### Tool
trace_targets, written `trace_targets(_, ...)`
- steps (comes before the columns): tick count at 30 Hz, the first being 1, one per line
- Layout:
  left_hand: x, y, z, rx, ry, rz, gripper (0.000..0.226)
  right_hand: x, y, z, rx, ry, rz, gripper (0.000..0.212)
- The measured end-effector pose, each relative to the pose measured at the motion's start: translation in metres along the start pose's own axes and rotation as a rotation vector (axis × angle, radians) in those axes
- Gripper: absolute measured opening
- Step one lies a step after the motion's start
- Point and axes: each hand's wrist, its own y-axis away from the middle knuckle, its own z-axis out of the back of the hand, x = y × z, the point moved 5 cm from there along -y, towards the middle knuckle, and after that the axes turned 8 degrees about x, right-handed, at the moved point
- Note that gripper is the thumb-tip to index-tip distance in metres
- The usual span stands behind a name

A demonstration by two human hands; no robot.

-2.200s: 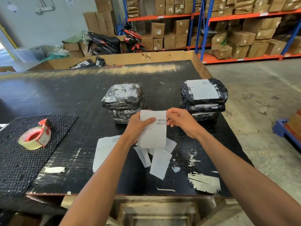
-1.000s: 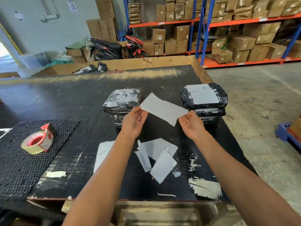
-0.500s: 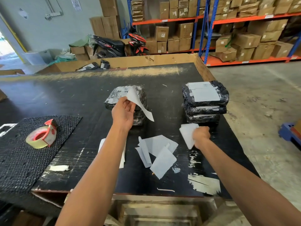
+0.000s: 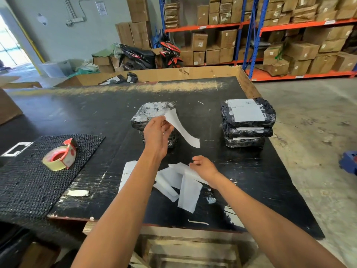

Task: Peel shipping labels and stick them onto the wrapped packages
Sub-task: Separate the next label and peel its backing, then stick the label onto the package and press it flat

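Now | my left hand (image 4: 157, 135) pinches the curling white peeled label (image 4: 181, 130) at frame centre, over the black plastic-wrapped package (image 4: 152, 113) | right hand (image 4: 203, 167) drops backing paper (image 4: 190, 190), fingers loose | lay one edge first, smooth flat.

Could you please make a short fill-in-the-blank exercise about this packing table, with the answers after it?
1. The peeled label is held by the ____ hand.
2. The right hand rests on the pile of white ____ papers.
3. The stack with a label on top has ____ packages.
4. The tape roll lies on the black ____.

Answers: left; backing; three; mat
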Motion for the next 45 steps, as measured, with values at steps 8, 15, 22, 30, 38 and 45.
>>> trace_targets(8, 0.002, 0.008, -0.019, -0.061, -0.174, -0.092, 0.018, 0.061, 0.040, 0.064, -0.401, 0.026, 0.551, 0.025)
trace_targets(15, 0.026, 0.022, -0.050, 0.025, -0.072, -0.036, 0.016, 0.099, 0.043, 0.065, -0.442, 0.377, 0.733, 0.005)
trace_targets(22, 0.008, 0.013, -0.008, -0.045, 0.114, -0.039, 0.031, 0.108, 0.020, 0.090, -0.300, 0.129, 0.560, 0.008)
trace_targets(30, -0.041, -0.046, 0.016, 0.061, -0.518, -0.059, 0.011, 0.162, -0.024, 0.038, 0.095, -0.313, 0.409, 0.020)
trace_targets(38, -0.093, -0.118, 0.064, 0.011, -0.710, -0.105, 0.006, 0.209, -0.071, -0.006, -0.141, -0.021, 0.429, 0.028)
trace_targets(45, -0.101, -0.159, 0.088, 0.058, -0.715, 0.026, 0.007, 0.223, -0.102, -0.034, 0.032, -0.245, 0.200, 0.027)
